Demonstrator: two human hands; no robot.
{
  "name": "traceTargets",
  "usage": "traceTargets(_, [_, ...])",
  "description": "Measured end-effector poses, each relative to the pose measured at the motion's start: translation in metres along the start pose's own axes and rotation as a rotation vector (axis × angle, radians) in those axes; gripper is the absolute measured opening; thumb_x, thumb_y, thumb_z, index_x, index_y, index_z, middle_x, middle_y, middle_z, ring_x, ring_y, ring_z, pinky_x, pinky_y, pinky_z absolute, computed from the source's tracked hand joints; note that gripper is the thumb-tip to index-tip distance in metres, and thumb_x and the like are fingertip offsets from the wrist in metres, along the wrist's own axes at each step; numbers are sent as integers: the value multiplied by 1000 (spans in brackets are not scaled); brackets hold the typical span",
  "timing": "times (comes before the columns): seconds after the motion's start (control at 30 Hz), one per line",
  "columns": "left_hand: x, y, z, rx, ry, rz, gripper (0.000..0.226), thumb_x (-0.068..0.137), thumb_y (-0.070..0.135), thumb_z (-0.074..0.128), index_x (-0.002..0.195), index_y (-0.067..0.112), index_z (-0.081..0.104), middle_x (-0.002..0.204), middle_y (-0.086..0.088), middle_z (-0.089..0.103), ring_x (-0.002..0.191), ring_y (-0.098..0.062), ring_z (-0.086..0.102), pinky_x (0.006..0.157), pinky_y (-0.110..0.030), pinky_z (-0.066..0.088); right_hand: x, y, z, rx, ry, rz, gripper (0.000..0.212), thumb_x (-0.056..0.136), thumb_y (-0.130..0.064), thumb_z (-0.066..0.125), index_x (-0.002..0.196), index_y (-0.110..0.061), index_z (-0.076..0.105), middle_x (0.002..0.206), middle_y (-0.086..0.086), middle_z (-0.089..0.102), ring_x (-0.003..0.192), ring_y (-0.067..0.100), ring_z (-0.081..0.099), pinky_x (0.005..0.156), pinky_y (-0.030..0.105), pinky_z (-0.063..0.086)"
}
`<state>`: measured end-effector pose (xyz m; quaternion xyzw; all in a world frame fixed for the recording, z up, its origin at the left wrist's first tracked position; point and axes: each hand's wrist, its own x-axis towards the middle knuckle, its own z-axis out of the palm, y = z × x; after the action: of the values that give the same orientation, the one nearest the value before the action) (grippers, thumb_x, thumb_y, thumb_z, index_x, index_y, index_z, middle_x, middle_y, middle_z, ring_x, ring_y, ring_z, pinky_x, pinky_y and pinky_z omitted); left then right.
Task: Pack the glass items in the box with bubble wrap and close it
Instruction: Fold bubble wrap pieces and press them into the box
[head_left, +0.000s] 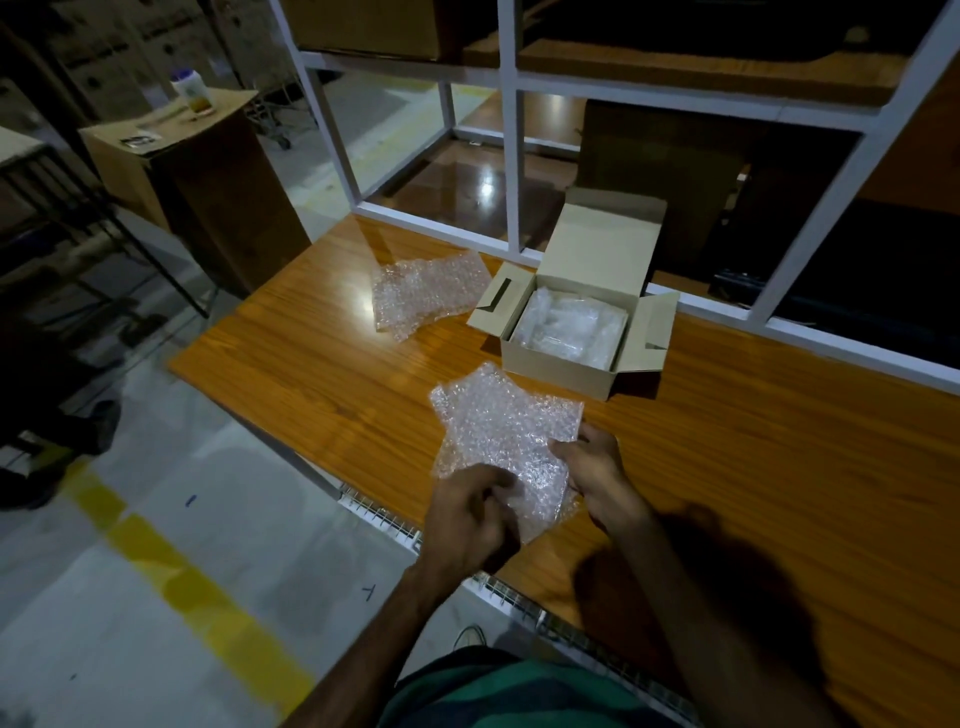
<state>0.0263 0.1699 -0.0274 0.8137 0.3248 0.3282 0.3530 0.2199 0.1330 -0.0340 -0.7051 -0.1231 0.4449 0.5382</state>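
Fingers of the right hand (597, 467) curled, pinching the right edge of a crinkled clear sheet of bubble wrap (506, 436) just below frame centre. Fingers of the left hand (467, 514) bent around the sheet's lower left corner, gripping it. Sheet held above the orange-brown wooden tabletop (311, 358), near its front edge.

Up and right of centre: small beige cardboard box (566, 358), lid flap and side flaps standing open, clear wrapped contents (569, 325) already inside; glass itself too hidden to make out. Left of the box, a second loose bubble wrap piece (426, 291) lying flat.

Likely step: readying a padding layer. Next move calls for carrying the sheet over the box, laying it on the contents, then folding flaps shut.
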Motion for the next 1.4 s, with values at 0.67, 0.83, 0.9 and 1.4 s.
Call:
traceTargets(0.67, [57, -2, -12, 89, 144, -352, 12, 92, 9, 69, 87, 20, 65, 82, 5, 68, 76, -7, 64, 65, -25, 48, -13, -4, -11, 57, -105, 49, 21, 102, -11, 69, 122, -12, 71, 113, 6, 81, 97, 24, 80, 81, 42, 67])
traceTargets(0.83, [41, 25, 10, 164, 126, -77, 3, 95, 16, 71, 93, 16, 71, 91, 4, 69, 84, -8, 57, 74, -23, 44, -21, -15, -1, 121, -152, 88, 18, 108, -16, 61, 121, -9, 72, 108, 11, 82, 99, 30, 80, 93, 51, 64])
traceTargets(0.9, [34, 25, 18, 230, 86, -20, 6, 96, 23, 68, 95, 17, 71, 95, 2, 70, 90, -12, 55, 79, -33, 47, -22, -18, 2, 175, -174, 118, 21, 110, -15, 55, 123, -8, 70, 109, 14, 81, 104, 33, 78, 98, 52, 61])
traceTargets(1.4, [39, 15, 18, 10, 22, -212, 11, 87, 23, 80, 92, 31, 77, 145, 3, 42, 139, -15, 35, 108, -30, 38, -37, -14, -4, 662, -324, 203, 61, 105, -59, 52, 140, -9, 58, 137, 22, 69, 131, 41, 64, 119, 60, 42])
